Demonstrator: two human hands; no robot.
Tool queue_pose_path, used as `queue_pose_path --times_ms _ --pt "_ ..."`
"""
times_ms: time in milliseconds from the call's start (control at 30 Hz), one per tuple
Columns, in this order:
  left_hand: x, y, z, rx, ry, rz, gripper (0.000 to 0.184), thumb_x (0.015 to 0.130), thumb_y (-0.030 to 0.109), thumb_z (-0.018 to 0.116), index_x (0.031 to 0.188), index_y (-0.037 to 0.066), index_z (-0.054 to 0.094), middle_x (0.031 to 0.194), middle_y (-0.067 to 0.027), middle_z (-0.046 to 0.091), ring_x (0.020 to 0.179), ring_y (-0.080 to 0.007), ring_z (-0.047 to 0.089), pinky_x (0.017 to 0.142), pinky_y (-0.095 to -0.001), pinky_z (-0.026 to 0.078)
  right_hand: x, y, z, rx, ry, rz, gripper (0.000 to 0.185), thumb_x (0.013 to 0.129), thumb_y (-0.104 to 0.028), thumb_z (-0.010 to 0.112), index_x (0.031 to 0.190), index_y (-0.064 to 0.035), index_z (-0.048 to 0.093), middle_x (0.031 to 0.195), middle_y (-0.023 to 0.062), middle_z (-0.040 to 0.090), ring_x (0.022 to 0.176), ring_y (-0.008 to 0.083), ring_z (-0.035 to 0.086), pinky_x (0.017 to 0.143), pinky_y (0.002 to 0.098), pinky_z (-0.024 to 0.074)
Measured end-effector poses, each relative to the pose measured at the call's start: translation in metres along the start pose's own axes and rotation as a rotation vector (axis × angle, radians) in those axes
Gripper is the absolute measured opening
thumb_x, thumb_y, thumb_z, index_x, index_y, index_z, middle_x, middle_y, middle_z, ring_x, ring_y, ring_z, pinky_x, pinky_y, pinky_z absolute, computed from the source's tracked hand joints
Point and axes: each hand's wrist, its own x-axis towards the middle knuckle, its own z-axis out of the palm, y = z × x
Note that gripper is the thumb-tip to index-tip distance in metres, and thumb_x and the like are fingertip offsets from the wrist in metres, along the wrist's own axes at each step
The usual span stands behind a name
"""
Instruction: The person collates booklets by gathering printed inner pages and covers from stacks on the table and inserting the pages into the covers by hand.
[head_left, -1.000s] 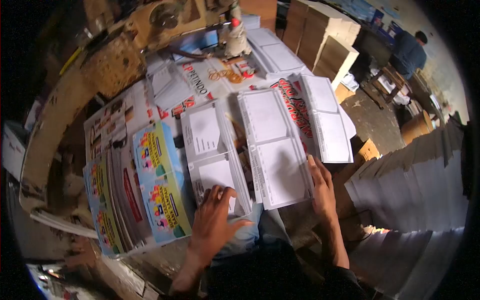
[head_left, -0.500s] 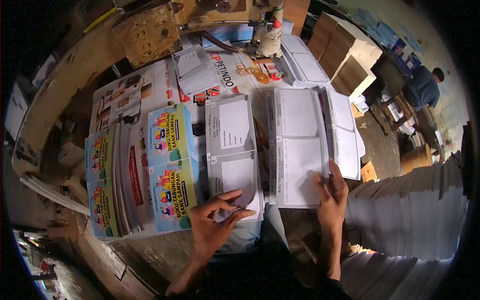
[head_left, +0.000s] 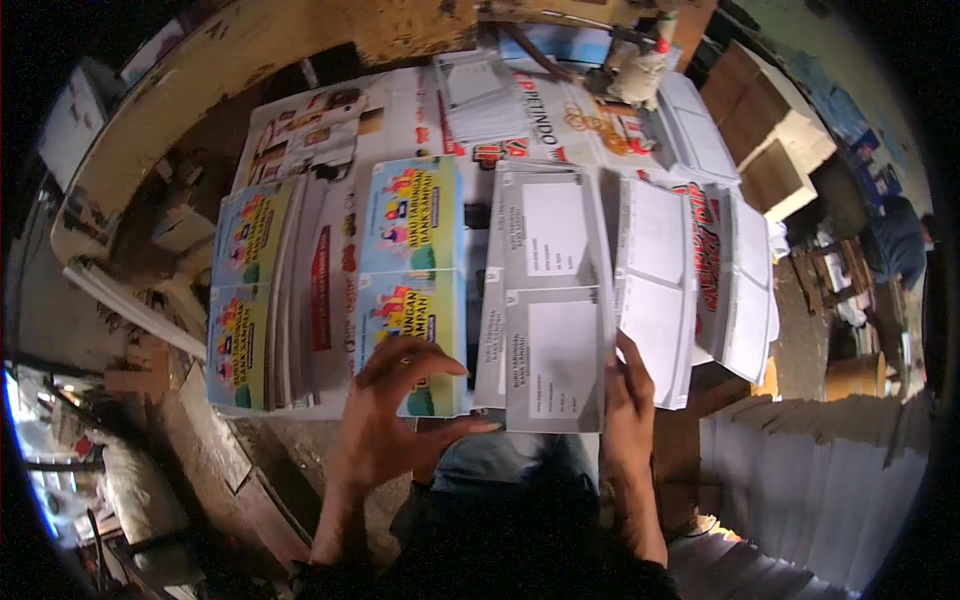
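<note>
My left hand [head_left: 400,415] is open, thumb and fingers apart in a C shape. It is over the lower edge of the colourful booklet covers [head_left: 408,215], with its fingertips close to the grey-bordered sheets. At the right edge of a grey-bordered printed sheet [head_left: 555,350], my right hand [head_left: 628,405] grips with its fingers together; its thumb is mostly hidden. This sheet lies askew over similar ones. To its right is a pile of white ruled sheets [head_left: 655,250]. Another stack of colourful covers [head_left: 240,245] stands at the far left.
More white sheets [head_left: 745,290] lie at the table's right, and another paper pile [head_left: 695,130] is behind them. Rubber bands [head_left: 600,125] rest near a wrapped machine part [head_left: 638,80]. Tall paper stacks [head_left: 800,480] stand at lower right. A person [head_left: 895,240] is in the background.
My left hand has let go of the grey sheets' lower corner and opened, moving left. My right hand has gone from the white ruled sheets to the grey sheet's edge. The view has shifted.
</note>
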Motion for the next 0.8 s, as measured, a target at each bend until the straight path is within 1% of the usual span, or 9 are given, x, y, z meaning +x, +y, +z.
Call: queue_pose_path --times_ms 67,100,233,367,467,500,567,633,800 --pt "-0.004 -0.011 -0.013 0.104 -0.009 -0.04 0.043 0.065 0.025 0.091 0.096 0.004 0.069 0.105 -0.0114 0.064 0.099 -0.0239 0.065 0.084 -0.0395 0.054 0.004 -0.001 0.0 -0.089 0.04 0.073 0.072 0.095 -0.056 0.055 0.146 -0.006 0.044 0.14 0.0182 0.049 0.133 0.0284 0.045 0.113 0.0381 0.0315" --pt "-0.007 -0.021 -0.014 0.096 -0.068 -0.079 0.043 0.065 0.025 0.091 0.095 0.004 0.069 0.107 -0.0109 0.062 0.1 -0.024 0.064 0.084 -0.0391 0.055 0.003 -0.001 0.002 -0.095 0.025 0.073 0.072 0.095 -0.056 0.055 0.146 -0.006 0.044 0.14 0.0182 0.049 0.133 0.0284 0.045 0.113 0.0381 0.0315" --pt "-0.011 -0.05 -0.021 -0.094 -0.158 -0.075 0.042 0.064 0.024 0.091 0.093 0.003 0.067 0.109 -0.0093 0.06 0.102 -0.0242 0.064 0.082 -0.0381 0.056 -0.003 0.003 0.005 -0.232 0.206 0.111 0.059 0.097 -0.042 0.059 0.142 -0.0038 0.049 0.145 0.0156 0.045 0.135 0.025 0.043 0.114 0.0373 0.0311" --pt "-0.02 -0.051 -0.018 -0.225 -0.009 -0.187 0.015 0.082 0.007 0.077 0.087 0.0 0.065 0.113 -0.0112 0.066 0.105 -0.0213 0.064 0.081 -0.0363 0.056 0.005 -0.004 0.003 -0.12 0.046 -0.04 0.054 0.094 -0.02 0.065 0.142 -0.0003 0.047 0.125 0.0141 0.06 0.115 0.0198 0.056 0.102 0.033 0.0416" --pt "-0.037 -0.032 -0.017 -0.247 0.132 -0.197 0.009 0.094 0.0 0.06 0.09 0.0 0.052 0.122 -0.0208 0.065 0.115 -0.0239 0.061 0.096 -0.0373 0.049 0.007 -0.004 0.01 -0.119 -0.037 -0.192 0.054 0.093 -0.008 0.065 0.142 0.0027 0.043 0.117 0.0147 0.063 0.105 0.0165 0.059 0.092 0.0298 0.047" --pt "-0.039 -0.031 -0.012 -0.313 0.209 -0.236 0.012 0.094 0.004 0.061 0.088 0.002 0.051 0.108 -0.0153 0.06 0.102 -0.0202 0.055 0.087 -0.0341 0.045 0.004 -0.002 0.016 -0.079 0.016 -0.273 0.056 0.093 -0.004 0.064 0.143 0.0042 0.04 0.117 0.0165 0.062 0.103 0.0157 0.059 0.088 0.0287 0.0492" --pt "-0.044 -0.028 -0.003 -0.45 0.374 -0.298 0.02 0.096 0.013 0.062 0.083 0.005 0.049 0.08 -0.0045 0.049 0.076 -0.013 0.044 0.071 -0.0276 0.039 -0.003 -0.013 0.036 -0.104 0.027 -0.274 0.053 0.096 -0.008 0.06 0.144 0.0042 0.039 0.12 0.0166 0.062 0.104 0.0187 0.06 0.091 0.0312 0.0496" --pt "-0.045 -0.03 -0.001 -0.528 0.434 -0.266 0.018 0.096 0.013 0.062 0.086 0.006 0.049 0.082 -0.0038 0.049 0.078 -0.0127 0.045 0.072 -0.0278 0.039 0.001 -0.004 0.059 -0.194 0.001 -0.494 0.053 0.098 -0.009 0.058 0.146 0.0018 0.037 0.121 0.0189 0.062 0.104 0.022 0.061 0.092 0.0331 0.0498" --pt "-0.049 -0.029 -0.001 -0.538 0.313 -0.245 0.016 0.096 0.014 0.063 0.091 0.005 0.051 0.093 -0.0072 0.058 0.089 -0.0153 0.052 0.081 -0.0305 0.043 -0.014 0.003 0.113 0.006 -0.288 -0.164 0.062 0.099 -0.016 0.055 0.151 0.003 0.025 0.141 0.0277 0.047 0.123 0.0291 0.053 0.104 0.0387 0.0423"
